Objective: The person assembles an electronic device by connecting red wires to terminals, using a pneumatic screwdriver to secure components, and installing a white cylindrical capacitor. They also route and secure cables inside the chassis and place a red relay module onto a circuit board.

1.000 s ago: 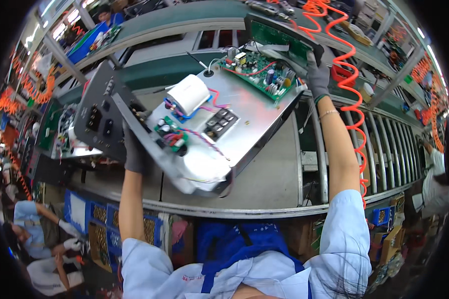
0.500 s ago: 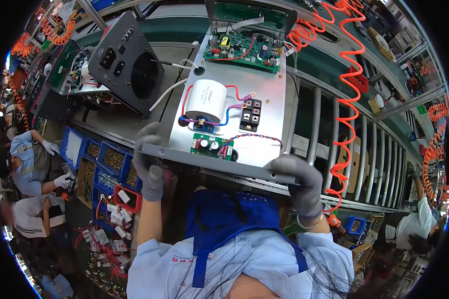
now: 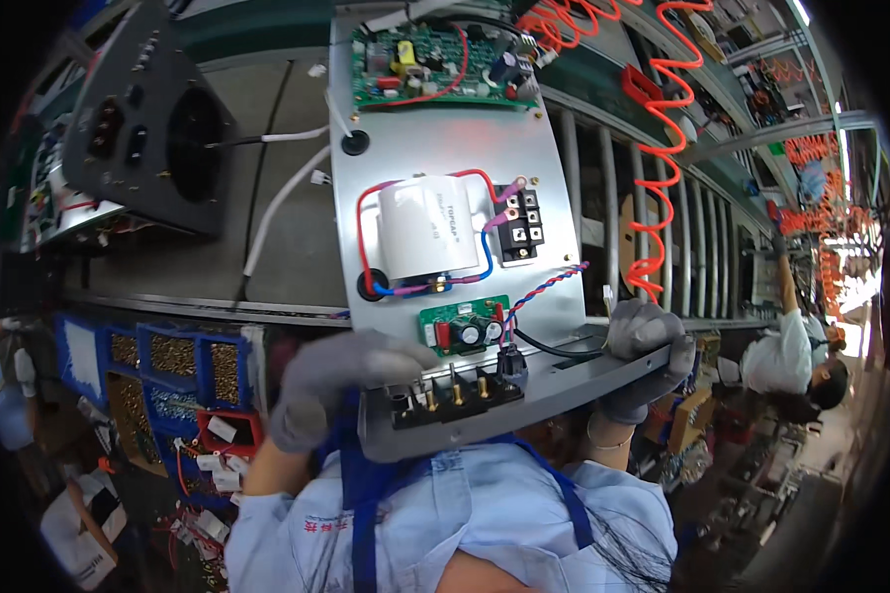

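A metal chassis plate (image 3: pixel 524 128) lies on the line in front of me, its dark grey end panel (image 3: pixel 564 390) tilted toward my body. My right hand (image 3: pixel 643 341), in a grey glove, grips the panel's right end. Slightly blurred, my gloved left hand (image 3: pixel 331 381) is at the panel's left end, fingers stretched out just over a black terminal block (image 3: pixel 457 397) with brass studs. On the plate are a white cylindrical capacitor (image 3: pixel 427 227), a black module (image 3: pixel 519 222) with screw terminals, a small green circuit board (image 3: pixel 465 326) and a larger green board (image 3: pixel 440 69). A twisted red-blue wire (image 3: pixel 549 285) rises from the small board.
Another dark housing (image 3: pixel 143 138) with a round fan opening stands at left. Blue bins (image 3: pixel 173 351) of small brass parts and a red bin (image 3: pixel 229 433) are at lower left. Orange coiled hoses (image 3: pixel 653 178) hang over rollers (image 3: pixel 682 227) at right. Co-workers are at both sides.
The chassis has come nearer to me and its end panel has tipped, showing the terminal block. My left hand has moved inward over the panel; my right hand still holds its right end.
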The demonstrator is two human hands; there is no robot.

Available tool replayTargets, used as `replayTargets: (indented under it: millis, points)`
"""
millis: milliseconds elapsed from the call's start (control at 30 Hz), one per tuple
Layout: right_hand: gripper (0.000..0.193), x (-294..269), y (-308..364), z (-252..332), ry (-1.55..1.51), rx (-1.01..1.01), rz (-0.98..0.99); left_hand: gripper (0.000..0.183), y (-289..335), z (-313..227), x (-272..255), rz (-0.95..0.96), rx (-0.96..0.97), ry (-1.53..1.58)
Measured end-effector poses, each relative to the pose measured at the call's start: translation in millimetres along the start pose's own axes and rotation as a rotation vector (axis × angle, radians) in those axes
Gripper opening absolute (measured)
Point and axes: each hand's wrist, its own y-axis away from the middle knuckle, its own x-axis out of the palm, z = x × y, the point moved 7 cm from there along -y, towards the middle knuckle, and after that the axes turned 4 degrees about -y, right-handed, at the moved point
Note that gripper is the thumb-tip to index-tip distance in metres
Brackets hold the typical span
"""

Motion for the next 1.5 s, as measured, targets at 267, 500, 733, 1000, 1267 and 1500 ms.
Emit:
replayTargets:
  millis: [267,500,733,1000,1267,1500]
  points:
    - [0.079,16,-47,-17,0.286,0.42,0.406,0.057,-65,-9,16,0.341,-0.243,-0.603]
    - [0.063,72,-58,-27,0.644,0.691,1.604,0.064,-94,-2,54,0.432,-0.448,-1.061]
    - [0.021,89,-103,-13,0.681,0.418,1.602,0.057,-121,11,78,0.345,-0.726,-0.724]
    - [0.032,28,-119,-22,0.549,0.97,1.315,0.049,-68,-31,17,-0.358,-0.65,-0.202]
    - [0.036,-70,-126,-49,0.275,0.721,0.653,0.04,19,12,-58,-0.871,-0.092,0.325]
    - [0.035,-42,-97,-87,0.051,0.732,0.627,0.043,-30,-38,-40,-0.82,-0.027,-0.039]
